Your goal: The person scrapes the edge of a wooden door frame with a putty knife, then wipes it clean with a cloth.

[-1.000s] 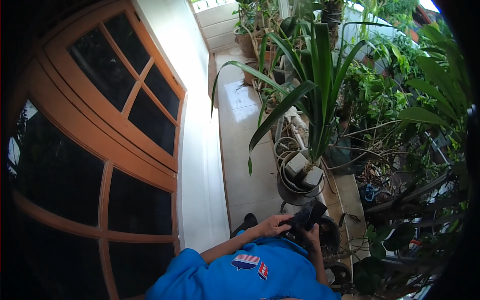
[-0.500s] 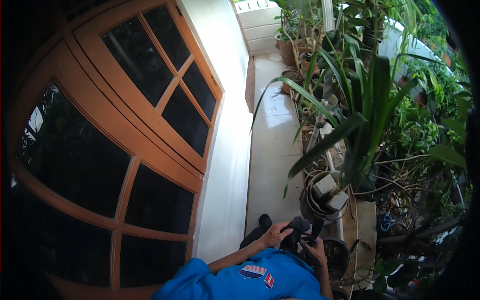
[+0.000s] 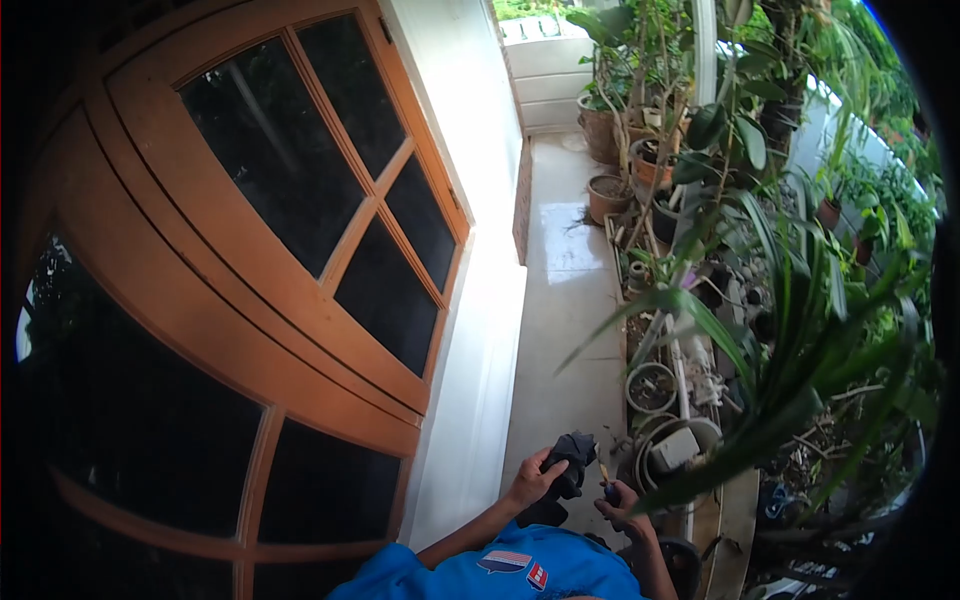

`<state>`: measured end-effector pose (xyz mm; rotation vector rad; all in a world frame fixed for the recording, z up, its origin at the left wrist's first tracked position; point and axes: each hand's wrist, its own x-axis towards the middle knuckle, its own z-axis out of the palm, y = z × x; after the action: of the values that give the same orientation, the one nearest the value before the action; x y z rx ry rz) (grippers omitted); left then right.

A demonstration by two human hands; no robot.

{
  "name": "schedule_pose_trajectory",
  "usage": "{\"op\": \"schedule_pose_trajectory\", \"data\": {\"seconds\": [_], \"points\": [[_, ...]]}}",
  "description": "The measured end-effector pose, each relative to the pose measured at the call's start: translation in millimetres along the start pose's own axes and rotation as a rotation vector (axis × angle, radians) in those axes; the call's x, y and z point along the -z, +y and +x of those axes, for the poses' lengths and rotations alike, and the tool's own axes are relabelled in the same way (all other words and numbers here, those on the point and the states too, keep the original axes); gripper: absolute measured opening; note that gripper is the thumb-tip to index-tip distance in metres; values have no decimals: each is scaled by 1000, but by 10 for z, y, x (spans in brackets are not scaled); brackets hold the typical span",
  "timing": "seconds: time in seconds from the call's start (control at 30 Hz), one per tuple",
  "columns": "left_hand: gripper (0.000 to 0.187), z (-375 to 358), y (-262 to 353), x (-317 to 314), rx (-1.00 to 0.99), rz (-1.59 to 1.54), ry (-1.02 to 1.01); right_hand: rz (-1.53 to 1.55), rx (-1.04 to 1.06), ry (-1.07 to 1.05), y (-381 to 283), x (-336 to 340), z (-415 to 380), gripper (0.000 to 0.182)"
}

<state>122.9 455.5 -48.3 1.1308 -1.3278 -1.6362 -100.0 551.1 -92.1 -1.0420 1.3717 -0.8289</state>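
My left hand (image 3: 535,482) is closed on a crumpled black bundle (image 3: 573,456), soft like cloth or thin plastic, held up over the walkway. Beside it on the right, my right hand (image 3: 624,504) grips a small hand tool (image 3: 609,491) by its dark handle. A narrow, tan-coloured part of the tool points up and away, close to the bundle's right side. What kind of tool it is, I cannot tell. Past my right hand stands a round pot (image 3: 712,433) with a pale block (image 3: 675,450) in it.
A tiled walkway (image 3: 567,330) runs ahead, between a white wall (image 3: 465,340) with wooden, glass-paned doors (image 3: 350,220) on the left and a planting bed on the right. Several potted plants line the bed. Long strap leaves (image 3: 770,370) hang over the right side near my right arm.
My view has shifted, and both hands now sit further forward and apart. The black bundle is raised higher in my left hand. The dark blade-like shape by my right hand now shows narrow and tan.
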Motion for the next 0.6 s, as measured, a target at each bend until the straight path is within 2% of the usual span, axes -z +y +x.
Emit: {"op": "schedule_pose_trajectory", "data": {"seconds": [0.03,0.13,0.27,0.4,0.43,0.6], "points": [[29,116,5,88,-10,-18,20,84,-31,-79,-108,29,137,43],[29,375,158,346,-7,-39,58,247,-10,-57,-444,-72,504,42],[28,582,477,656,23,-14,88,178,6,65,-765,-255,963,45],[29,832,447,928,12,-110,128,192,-24,20,-973,-318,1314,46],[30,888,412,999,51,-63,152,263,-26,-3,-978,-326,1388,44],[31,1164,407,1136,44,-180,203,243,1,-44,-944,-259,1901,32]]}}
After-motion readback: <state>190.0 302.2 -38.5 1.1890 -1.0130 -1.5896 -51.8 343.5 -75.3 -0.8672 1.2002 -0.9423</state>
